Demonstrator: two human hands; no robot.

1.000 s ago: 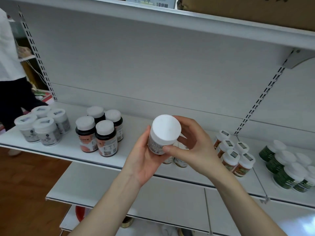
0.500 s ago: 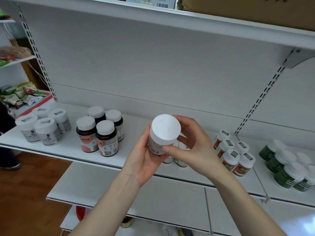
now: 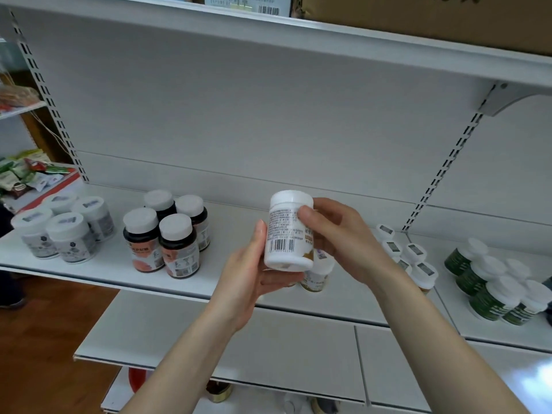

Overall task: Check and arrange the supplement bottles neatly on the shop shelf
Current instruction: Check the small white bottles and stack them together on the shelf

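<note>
- The white plastic supplement bottle (image 3: 288, 231) with a white cap is held upright in front of the white metal shelf (image 3: 230, 231). Its barcode label faces the person, likely for checking.
- The left hand (image 3: 254, 276) cradles its base and side.
- The right hand (image 3: 340, 237) grips it, thumb on the label.
- Dark amber bottles (image 3: 161, 237) stand grouped to the left.
</note>
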